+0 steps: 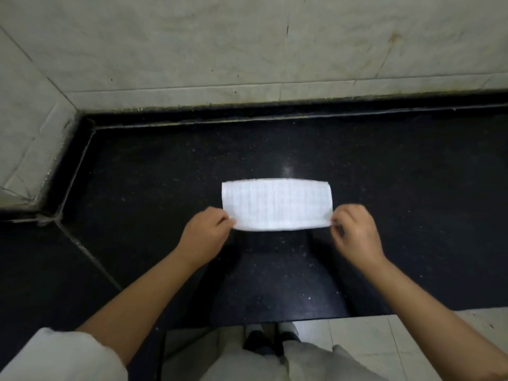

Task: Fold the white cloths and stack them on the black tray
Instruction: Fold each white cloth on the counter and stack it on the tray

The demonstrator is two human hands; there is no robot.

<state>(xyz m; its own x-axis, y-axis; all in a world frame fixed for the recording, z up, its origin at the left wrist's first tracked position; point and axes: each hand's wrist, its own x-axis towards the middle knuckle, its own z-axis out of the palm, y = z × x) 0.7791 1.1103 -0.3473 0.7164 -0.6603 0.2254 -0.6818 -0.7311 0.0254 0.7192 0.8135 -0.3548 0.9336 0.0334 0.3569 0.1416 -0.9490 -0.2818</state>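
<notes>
A white cloth (pixel 276 204) with a faint check pattern lies as a long folded rectangle on the black speckled countertop (pixel 398 188). My left hand (pixel 204 235) pinches its near left corner. My right hand (pixel 354 232) pinches its near right corner. The near edge of the cloth looks slightly lifted between the two hands. No black tray is in view.
Pale tiled walls (pixel 192 50) rise behind the counter and at the left. A raised black ledge runs along the back and left of the counter. The counter's front edge (pixel 275 321) is close to my body, with light floor tiles below.
</notes>
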